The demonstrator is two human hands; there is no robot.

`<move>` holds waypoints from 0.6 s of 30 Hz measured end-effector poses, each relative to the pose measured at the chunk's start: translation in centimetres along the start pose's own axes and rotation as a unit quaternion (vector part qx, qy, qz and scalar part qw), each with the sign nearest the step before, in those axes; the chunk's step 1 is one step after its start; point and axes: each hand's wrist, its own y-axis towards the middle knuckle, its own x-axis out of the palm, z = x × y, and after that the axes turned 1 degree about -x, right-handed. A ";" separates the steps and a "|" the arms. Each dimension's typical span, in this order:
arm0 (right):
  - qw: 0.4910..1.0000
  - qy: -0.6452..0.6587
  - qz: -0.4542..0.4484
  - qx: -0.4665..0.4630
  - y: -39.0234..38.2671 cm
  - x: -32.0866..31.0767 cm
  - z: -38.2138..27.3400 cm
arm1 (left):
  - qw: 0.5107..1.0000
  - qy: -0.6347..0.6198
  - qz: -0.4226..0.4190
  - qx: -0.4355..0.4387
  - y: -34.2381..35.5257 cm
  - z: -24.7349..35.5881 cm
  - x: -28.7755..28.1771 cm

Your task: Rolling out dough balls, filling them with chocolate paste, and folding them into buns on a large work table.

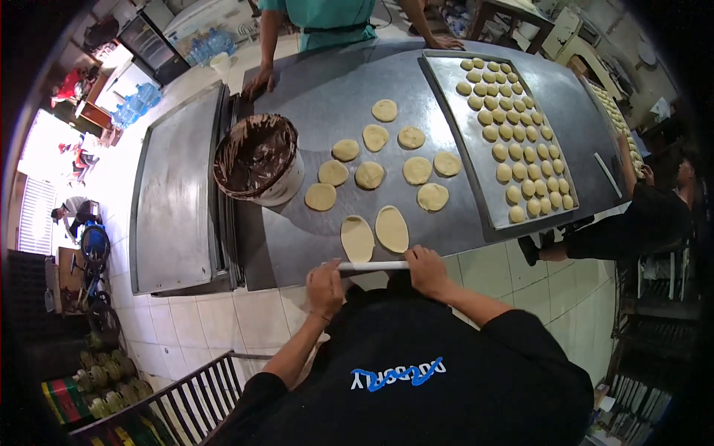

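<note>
At the near edge of the metal table, my left hand (325, 290) grips one end of a thin white rolling pin (373, 265). The other end is in my right hand (428, 272), its fingers closed around it. Just beyond the pin lie two rolled dough ovals, a left one (358, 239) and a right one (392, 230); the pin is at their near ends. Farther off, several flattened dough rounds (370, 175) are spread over the tabletop. A bucket (279, 189) smeared inside with dark brown paste stands to their left.
A large tray (476, 160) with rows of dough balls lies at the right. Stacked metal trays (178, 201) stand left of the table (297, 253). A person in a green top (327, 15) leans on its far side. Another person in black (632, 223) works at the right.
</note>
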 end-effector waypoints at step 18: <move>0.870 0.414 0.019 0.265 -5.4 -8.5 0.3 | 0.970 -0.208 -0.079 0.096 6.7 5.1 -8.6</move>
